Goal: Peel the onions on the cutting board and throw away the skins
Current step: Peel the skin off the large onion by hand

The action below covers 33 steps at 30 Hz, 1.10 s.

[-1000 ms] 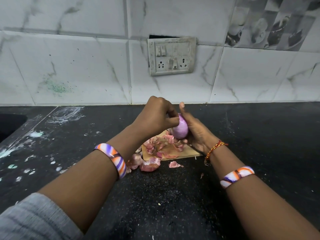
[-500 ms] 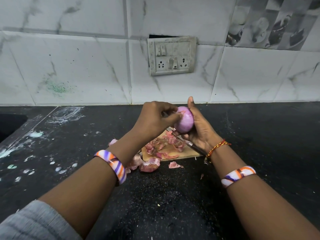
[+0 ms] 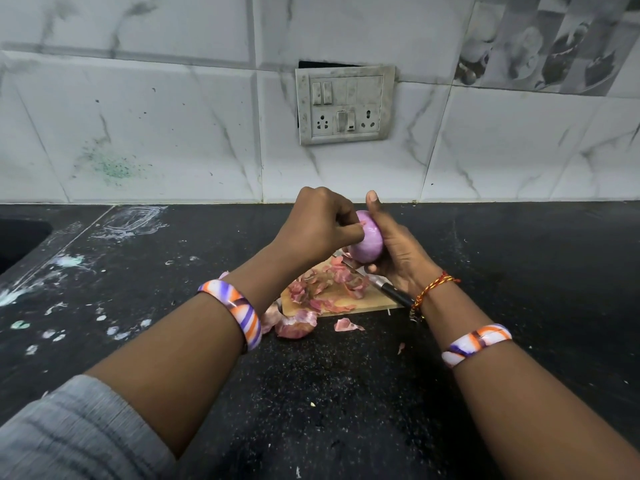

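My right hand (image 3: 394, 251) cups a pale purple, mostly peeled onion (image 3: 367, 242) above the wooden cutting board (image 3: 367, 303). Fingers of my left hand (image 3: 318, 226) pinch a small reddish flap of skin on the onion's upper left side. Pink onion skins (image 3: 329, 285) lie heaped on the board. More skins (image 3: 294, 327) have spilled onto the black counter in front of it. A knife (image 3: 388, 289) with a black handle lies across the board under my right hand.
The black speckled counter (image 3: 346, 393) runs to a white tiled wall with a switch and socket plate (image 3: 344, 105). A dark sink edge (image 3: 17, 240) shows at far left. White and green smears (image 3: 52, 271) mark the counter's left part.
Both hands have lifted the onion higher above the board, uncovering the knife. My left fingers have shifted onto a bit of skin at the onion's upper left.
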Motion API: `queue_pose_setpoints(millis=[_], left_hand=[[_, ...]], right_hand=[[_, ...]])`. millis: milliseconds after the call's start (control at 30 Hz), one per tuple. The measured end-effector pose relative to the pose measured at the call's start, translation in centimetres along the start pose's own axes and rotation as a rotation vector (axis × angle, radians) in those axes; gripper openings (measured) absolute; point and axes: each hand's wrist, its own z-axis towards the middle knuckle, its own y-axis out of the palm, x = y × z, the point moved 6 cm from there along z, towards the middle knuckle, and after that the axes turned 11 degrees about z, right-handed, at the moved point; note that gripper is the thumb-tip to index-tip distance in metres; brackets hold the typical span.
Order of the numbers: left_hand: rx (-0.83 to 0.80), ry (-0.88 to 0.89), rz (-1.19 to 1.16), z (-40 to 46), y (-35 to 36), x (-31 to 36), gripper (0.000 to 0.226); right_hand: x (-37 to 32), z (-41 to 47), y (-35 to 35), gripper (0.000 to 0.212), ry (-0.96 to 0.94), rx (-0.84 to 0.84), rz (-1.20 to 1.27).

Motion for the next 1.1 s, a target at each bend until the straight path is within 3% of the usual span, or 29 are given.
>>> queue_pose_setpoints(millis=[367, 467, 600, 700, 900, 1100], left_hand=[[-0.016, -0.072, 0.208, 1.5, 0.8, -0.7, 0.013], [0.036, -0.117, 0.079, 1.5, 0.3, -1.6, 0.014], [-0.030, -0.066, -0.196, 0.9, 0.4, -1.4, 0.006], [0.006, -0.009, -0.153, 0.7, 0.2, -1.4, 0.014], [0.033, 0.078, 0.017, 1.0, -0.3, -1.0, 0.008], [0.051, 0.090, 0.051, 0.7, -0.3, -0.5, 0.009]], right_hand=[[-0.6, -0.8, 0.0, 0.040, -0.035, 0.041, -0.033], [-0.7, -0.8, 0.2, 0.042, -0.014, 0.026, 0.044], [-0.7, -0.1, 0.2, 0.049, -0.034, 0.001, 0.049], [-0.5, 0.1, 0.4, 0.051, -0.032, 0.000, 0.033], [-0.7, -0.1, 0.9, 0.058, -0.036, 0.028, -0.047], [-1.5, 0.0, 0.5, 0.049, -0.047, 0.049, -0.116]])
